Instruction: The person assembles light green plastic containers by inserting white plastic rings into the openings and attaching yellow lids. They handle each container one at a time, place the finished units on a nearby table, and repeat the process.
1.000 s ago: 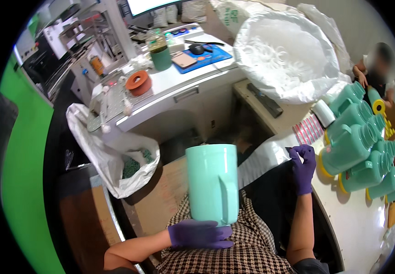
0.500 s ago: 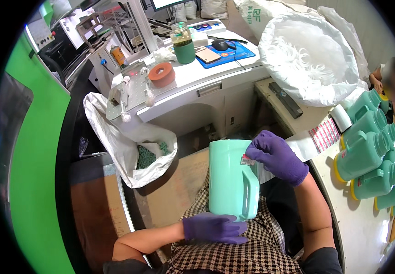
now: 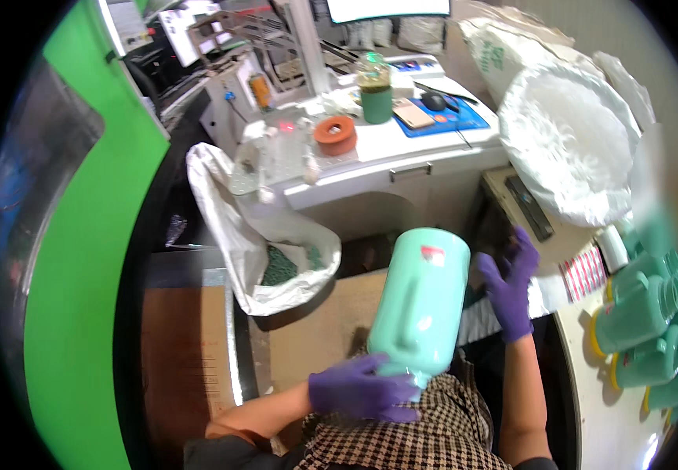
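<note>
A turquoise thermos jug [image 3: 449, 305] lies tilted above my lap, its broad end away from me and its narrow neck toward me. Its handle [image 3: 411, 321] faces up, and a small red-and-white sticker [image 3: 433, 255] sits near the broad end. My left hand [image 3: 358, 389], in a purple glove, is closed round the neck; some of its fingers are hidden under the jug. Off the jug to the right, my right hand [image 3: 513, 288], also in a purple glove, is raised with fingers spread and nothing in it.
Several turquoise jugs [image 3: 629, 317] with yellow bases crowd the right-hand table, beside a strip of striped labels [image 3: 583, 274]. A bag of white plastic rings [image 3: 566, 149] stands behind. Left of my lap hangs a white sack [image 3: 237, 258]; ahead is a desk with an orange tape roll [image 3: 335, 137].
My right hand has let go of the jug and opened, moving away to its right. The jug has turned so its handle and sticker face up. The whole view has shifted.
</note>
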Available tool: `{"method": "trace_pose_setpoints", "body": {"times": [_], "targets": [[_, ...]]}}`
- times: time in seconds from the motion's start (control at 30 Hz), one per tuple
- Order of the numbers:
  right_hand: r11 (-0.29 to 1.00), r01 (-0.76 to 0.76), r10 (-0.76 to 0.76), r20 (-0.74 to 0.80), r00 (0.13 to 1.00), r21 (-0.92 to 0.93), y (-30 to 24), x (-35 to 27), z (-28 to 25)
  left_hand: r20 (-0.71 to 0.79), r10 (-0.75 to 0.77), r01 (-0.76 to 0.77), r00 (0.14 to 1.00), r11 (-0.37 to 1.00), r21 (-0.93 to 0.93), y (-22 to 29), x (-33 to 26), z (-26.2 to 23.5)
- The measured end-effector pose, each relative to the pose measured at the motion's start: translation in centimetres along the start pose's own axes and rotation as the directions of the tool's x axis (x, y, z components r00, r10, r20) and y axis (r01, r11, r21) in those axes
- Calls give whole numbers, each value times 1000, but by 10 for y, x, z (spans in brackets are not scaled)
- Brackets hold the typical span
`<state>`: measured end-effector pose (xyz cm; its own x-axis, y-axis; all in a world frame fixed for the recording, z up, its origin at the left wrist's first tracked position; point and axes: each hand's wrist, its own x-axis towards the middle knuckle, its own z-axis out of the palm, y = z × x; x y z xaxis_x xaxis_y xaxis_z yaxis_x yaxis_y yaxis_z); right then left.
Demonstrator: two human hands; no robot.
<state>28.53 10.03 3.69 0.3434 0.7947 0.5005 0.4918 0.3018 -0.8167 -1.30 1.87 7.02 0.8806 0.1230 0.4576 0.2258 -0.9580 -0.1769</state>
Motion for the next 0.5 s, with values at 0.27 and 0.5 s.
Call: {"method": "trace_pose_setpoints", "body": {"times": [0.27,0.5], "targets": [[991,136,-136,45,990,-12,91,-106,-11,-687,-697,808,203,516,-285,-59,-80,-84],[989,120,-139,246,959,91,101,-102,30,-830,-468,875,304,482,49,-229,-77,-27]]}}
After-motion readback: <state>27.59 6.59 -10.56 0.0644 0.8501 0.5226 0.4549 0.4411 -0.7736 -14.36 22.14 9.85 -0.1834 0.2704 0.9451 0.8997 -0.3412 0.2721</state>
